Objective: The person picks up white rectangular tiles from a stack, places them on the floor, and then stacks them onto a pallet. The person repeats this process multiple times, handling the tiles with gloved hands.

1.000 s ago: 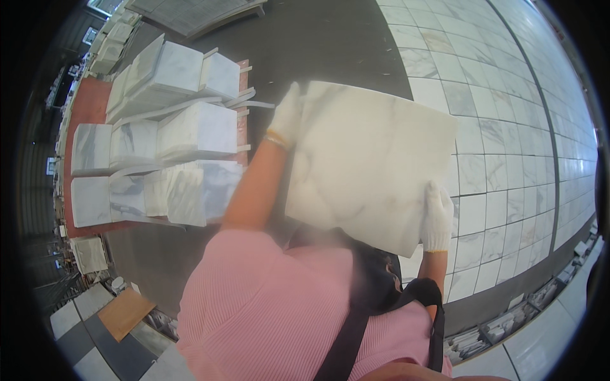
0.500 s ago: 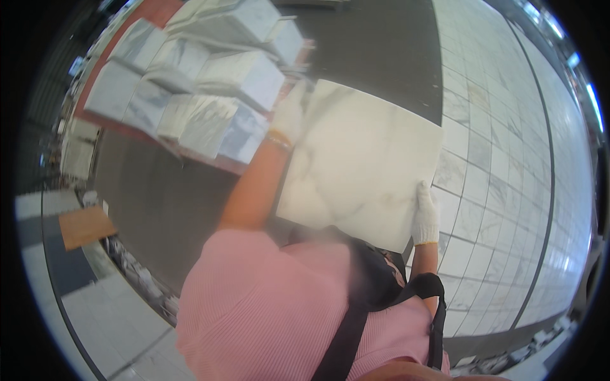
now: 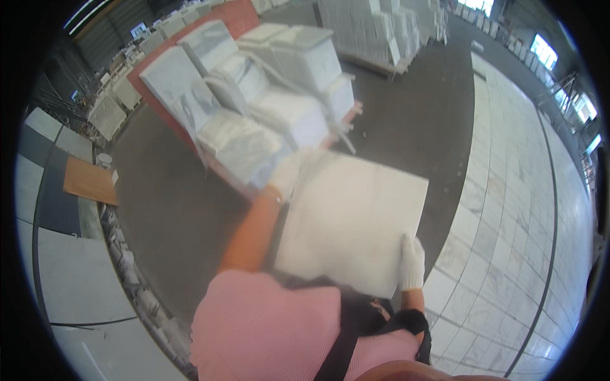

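A square white marble tile (image 3: 352, 219) with faint grey veining is held up in front of my body. My left hand (image 3: 293, 173), in a white knit glove, grips its upper left edge; the fingers there are blurred and partly behind the tile. On its lower right edge, my gloved right hand (image 3: 412, 261) has the thumb laid along the near face, with the other fingers hidden. Just beyond my left hand stand stacks of white and grey marble tiles (image 3: 238, 143) on a red pallet rack (image 3: 166, 111).
Rows of white tiles (image 3: 489, 254) cover the floor along my right. More stacked slabs (image 3: 365, 32) stand on a pallet at the far side. Dark grey floor (image 3: 165, 228) runs between. To the left lie a brown board (image 3: 91, 180) and a strip of stone rubble (image 3: 136, 279).
My view has tilted up and turned, so the far slab stacks now show. The tile stays in both hands and appears lower in the picture, closer below the tile stacks.
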A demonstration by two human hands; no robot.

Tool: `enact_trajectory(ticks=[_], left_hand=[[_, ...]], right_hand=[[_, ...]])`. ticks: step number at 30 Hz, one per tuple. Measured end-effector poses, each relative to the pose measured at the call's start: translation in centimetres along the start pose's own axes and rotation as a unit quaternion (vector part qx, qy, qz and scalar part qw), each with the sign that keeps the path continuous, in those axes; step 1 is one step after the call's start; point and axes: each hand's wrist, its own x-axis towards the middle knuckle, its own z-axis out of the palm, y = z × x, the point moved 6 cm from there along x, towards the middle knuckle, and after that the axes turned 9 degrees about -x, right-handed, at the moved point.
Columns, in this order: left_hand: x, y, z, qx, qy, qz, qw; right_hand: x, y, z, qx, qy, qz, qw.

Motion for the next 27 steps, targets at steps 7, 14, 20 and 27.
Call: enact_trajectory(ticks=[7, 14, 20, 27], left_hand=[[5.3, -0.8, -3.9, -0.280, 0.143, -0.189, 0.930], [13.5, -2.2, -10.0, -0.228, 0.200, -0.098, 0.948], [18.1, -3.2, -11.9, -0.173, 0.192, -0.107, 0.960], [23.7, -6.6, -11.2, -0.236, 0.220, -0.142, 0.936]], right_hand=[[8.0, -5.0, 4.6, -0.037, -0.007, -0.007, 0.999], [17.4, -9.4, 9.2, -0.033, -0.041, -0.002, 0.999], [22.5, -10.5, 11.2, -0.002, -0.059, 0.017, 0.998], [30.0, -9.9, 12.2, -0.008, -0.073, 0.043, 0.996]])
